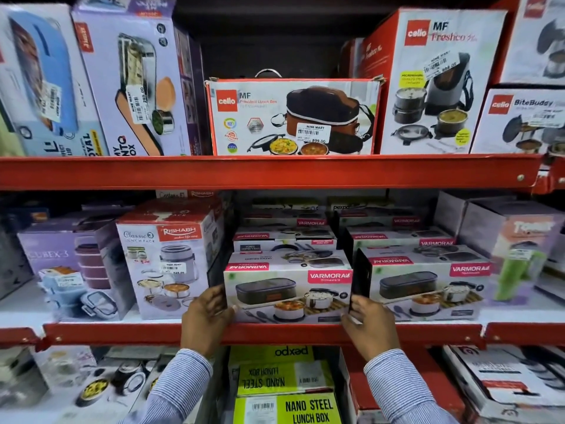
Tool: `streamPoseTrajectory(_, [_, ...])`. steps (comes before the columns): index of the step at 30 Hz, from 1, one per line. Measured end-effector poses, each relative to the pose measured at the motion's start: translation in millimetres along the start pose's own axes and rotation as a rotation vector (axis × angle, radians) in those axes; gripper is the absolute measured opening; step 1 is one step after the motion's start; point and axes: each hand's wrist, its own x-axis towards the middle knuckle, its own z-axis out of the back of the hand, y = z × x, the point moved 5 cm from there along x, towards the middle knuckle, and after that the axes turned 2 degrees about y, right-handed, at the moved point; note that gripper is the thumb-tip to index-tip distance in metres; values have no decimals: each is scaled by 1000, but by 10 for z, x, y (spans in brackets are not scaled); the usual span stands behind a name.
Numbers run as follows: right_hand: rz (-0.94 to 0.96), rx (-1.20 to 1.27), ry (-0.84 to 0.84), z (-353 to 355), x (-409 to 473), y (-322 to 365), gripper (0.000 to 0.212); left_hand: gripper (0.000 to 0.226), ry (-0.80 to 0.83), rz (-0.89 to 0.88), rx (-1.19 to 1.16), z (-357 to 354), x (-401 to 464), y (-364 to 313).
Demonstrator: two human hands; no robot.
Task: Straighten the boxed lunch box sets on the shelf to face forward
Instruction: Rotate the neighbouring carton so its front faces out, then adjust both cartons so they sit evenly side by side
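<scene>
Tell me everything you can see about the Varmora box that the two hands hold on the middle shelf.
The Varmora box is a wide, low cardboard carton, pale, with a pink brand label at its upper right and a picture of a dark lunch bag, steel containers and cutlery. It stands upright at the front edge of the red shelf, face forward. The left hand grips its left end, the right hand its right end. More Varmora cartons are stacked behind it.
</scene>
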Motion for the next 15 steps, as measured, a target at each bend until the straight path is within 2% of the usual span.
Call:
streamPoseTrajectory(7, [-2,10,-25,7,-69,-32,44,51,4,-10,27,44,-68,-30])
streamPoseTrajectory(9, [-28,59,-25,55,-115,-41,49,52,-55,-32,31,78,-142,-63])
streamPoseTrajectory(13, [-36,188,-131,330,-307,-124,41,37,-302,-249,60,80,-501,-329])
streamPoseTrajectory(15, [-32,209,-209,530,-416,-216,33,28,-365,-384,37,-33,-701,-520])
